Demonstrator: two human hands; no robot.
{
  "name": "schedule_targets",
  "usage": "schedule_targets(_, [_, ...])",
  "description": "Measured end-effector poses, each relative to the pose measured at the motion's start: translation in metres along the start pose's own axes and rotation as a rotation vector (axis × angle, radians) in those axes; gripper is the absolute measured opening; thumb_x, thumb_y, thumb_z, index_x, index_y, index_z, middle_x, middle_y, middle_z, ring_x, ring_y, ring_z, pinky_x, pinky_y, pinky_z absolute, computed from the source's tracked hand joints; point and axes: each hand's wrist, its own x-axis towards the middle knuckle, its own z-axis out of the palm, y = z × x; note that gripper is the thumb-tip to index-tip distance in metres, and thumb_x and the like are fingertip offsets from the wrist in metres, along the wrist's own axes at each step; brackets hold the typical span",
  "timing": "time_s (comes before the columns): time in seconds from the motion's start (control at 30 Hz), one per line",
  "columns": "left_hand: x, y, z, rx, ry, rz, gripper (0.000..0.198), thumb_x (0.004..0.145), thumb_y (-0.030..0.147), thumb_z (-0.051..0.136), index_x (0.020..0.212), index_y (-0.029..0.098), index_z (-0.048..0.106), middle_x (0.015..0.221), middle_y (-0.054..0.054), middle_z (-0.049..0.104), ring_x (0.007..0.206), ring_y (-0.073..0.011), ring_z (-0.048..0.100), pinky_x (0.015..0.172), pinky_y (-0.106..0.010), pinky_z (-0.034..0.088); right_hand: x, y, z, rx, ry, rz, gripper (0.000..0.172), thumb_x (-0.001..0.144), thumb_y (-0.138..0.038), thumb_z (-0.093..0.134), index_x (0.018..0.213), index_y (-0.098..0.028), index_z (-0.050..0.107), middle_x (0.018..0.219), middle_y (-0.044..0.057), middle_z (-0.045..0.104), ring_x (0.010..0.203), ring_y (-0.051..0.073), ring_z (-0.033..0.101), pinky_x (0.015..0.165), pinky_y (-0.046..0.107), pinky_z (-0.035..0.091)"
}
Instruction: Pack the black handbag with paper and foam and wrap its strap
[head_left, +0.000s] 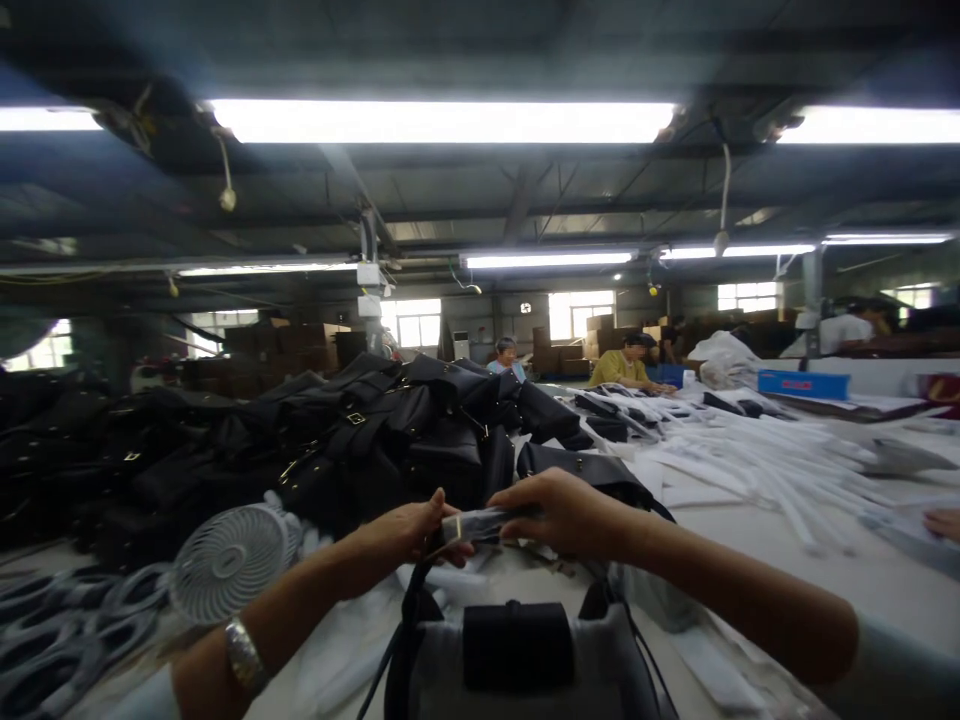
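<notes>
tube lights over a pale table, black bags heaped leftward, bare patch rightward; left hand and right hand grip a wrapped strip

Holds both arms out in front, angling left forearm and right forearm inward from opposite lower sides. Sets left hand and right hand near each other at the middle, a small gap apart. Raises left thumb with left fingers curled below in a pinch. Turns the back of the right hand upward, stretching its index finger leftward and closing the grip beneath.
</notes>
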Motion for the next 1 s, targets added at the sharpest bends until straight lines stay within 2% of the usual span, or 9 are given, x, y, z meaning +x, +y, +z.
schedule_targets(0.17, [-0.020, -0.018, -0.011, -0.040, -0.006, 0.080, 0.046, 0.087, 0.051, 0.064, 0.121, 0.019, 0.062, 0.102, -0.006, 0.069, 0.096, -0.0203, 0.062, 0.093, -0.036, 0.045, 0.008, -0.002, -0.006, -0.005, -0.042, -0.031, 0.027, 0.087, -0.033, 0.066, 0.111, -0.024, 0.073, 0.094, 0.001, 0.076, 0.082, 0.019, 0.068, 0.073, 0.023, 0.046])
schedule_targets(0.33, [-0.013, -0.028, -0.004, -0.135, 0.029, 0.169, 0.046, 0.086, 0.040, 0.069, 0.127, 0.021, 0.060, 0.122, -0.008, 0.064, 0.108, -0.0221, 0.059, 0.096, -0.036, 0.045, 0.024, -0.020, 0.000, -0.103, -0.111, -0.063, 0.023, 0.086, -0.031, 0.069, 0.108, -0.025, 0.074, 0.090, 0.000, 0.076, 0.079, 0.018, 0.068, 0.071, 0.022, 0.043])
schedule_targets(0.47, [-0.011, -0.037, 0.001, -0.286, 0.049, 0.198, 0.047, 0.090, 0.036, 0.064, 0.133, 0.021, 0.056, 0.131, -0.010, 0.061, 0.117, -0.0236, 0.057, 0.107, -0.039, 0.038, 0.033, -0.029, 0.008, -0.207, -0.103, -0.055, 0.024, 0.087, -0.035, 0.068, 0.109, -0.027, 0.073, 0.096, 0.003, 0.076, 0.087, 0.021, 0.070, 0.070, 0.023, 0.043])
schedule_targets(0.63, [-0.014, -0.045, -0.002, -0.422, 0.052, 0.232, 0.051, 0.089, 0.046, 0.051, 0.127, 0.015, 0.061, 0.120, -0.013, 0.066, 0.110, -0.0284, 0.061, 0.106, -0.045, 0.039, 0.043, -0.037, 0.014, -0.283, -0.058, -0.089, 0.026, 0.088, -0.038, 0.065, 0.112, -0.028, 0.072, 0.102, 0.004, 0.076, 0.092, 0.023, 0.069, 0.072, 0.025, 0.043])
schedule_targets(0.73, [-0.013, -0.045, -0.001, -0.384, 0.067, 0.220, 0.047, 0.092, 0.051, 0.049, 0.120, 0.017, 0.066, 0.113, -0.010, 0.068, 0.106, -0.0265, 0.061, 0.102, -0.042, 0.040, 0.046, -0.039, 0.017, -0.314, -0.067, -0.089, 0.030, 0.089, -0.039, 0.064, 0.116, -0.027, 0.069, 0.101, 0.005, 0.075, 0.094, 0.025, 0.069, 0.072, 0.027, 0.043])
schedule_targets(0.83, [-0.012, -0.048, -0.001, -0.266, 0.116, 0.193, 0.042, 0.088, 0.044, 0.065, 0.121, 0.019, 0.065, 0.102, -0.006, 0.069, 0.099, -0.0216, 0.059, 0.093, -0.034, 0.041, 0.042, -0.034, 0.019, -0.310, -0.068, -0.071, 0.057, 0.082, -0.039, 0.071, 0.135, -0.028, 0.053, 0.111, 0.007, 0.073, 0.101, 0.028, 0.067, 0.077, 0.029, 0.045])
schedule_targets(0.9, [-0.012, -0.054, -0.002, -0.215, 0.138, 0.166, 0.042, 0.086, 0.045, 0.068, 0.118, 0.019, 0.066, 0.095, -0.004, 0.067, 0.092, -0.0197, 0.058, 0.086, -0.032, 0.041, 0.035, -0.027, 0.020, -0.322, -0.076, -0.032, 0.072, 0.077, -0.036, 0.076, 0.141, -0.028, 0.044, 0.116, 0.008, 0.070, 0.104, 0.030, 0.066, 0.079, 0.031, 0.045])
schedule_targets(0.93, [-0.012, -0.057, -0.004, -0.208, 0.142, 0.152, 0.042, 0.086, 0.048, 0.067, 0.115, 0.018, 0.067, 0.092, -0.004, 0.065, 0.089, -0.0191, 0.058, 0.084, -0.031, 0.041, 0.031, -0.023, 0.020, -0.336, -0.077, -0.005, 0.071, 0.078, -0.033, 0.075, 0.141, -0.027, 0.044, 0.116, 0.008, 0.070, 0.104, 0.030, 0.066, 0.079, 0.031, 0.045])
schedule_targets(1.0, [-0.013, -0.062, -0.007, -0.215, 0.132, 0.133, 0.043, 0.086, 0.051, 0.066, 0.112, 0.016, 0.068, 0.089, -0.003, 0.062, 0.086, -0.0181, 0.057, 0.085, -0.031, 0.042, 0.024, -0.015, 0.019, -0.380, -0.073, 0.045, 0.054, 0.083, -0.024, 0.067, 0.134, -0.026, 0.050, 0.110, 0.007, 0.071, 0.098, 0.027, 0.067, 0.075, 0.029, 0.044])
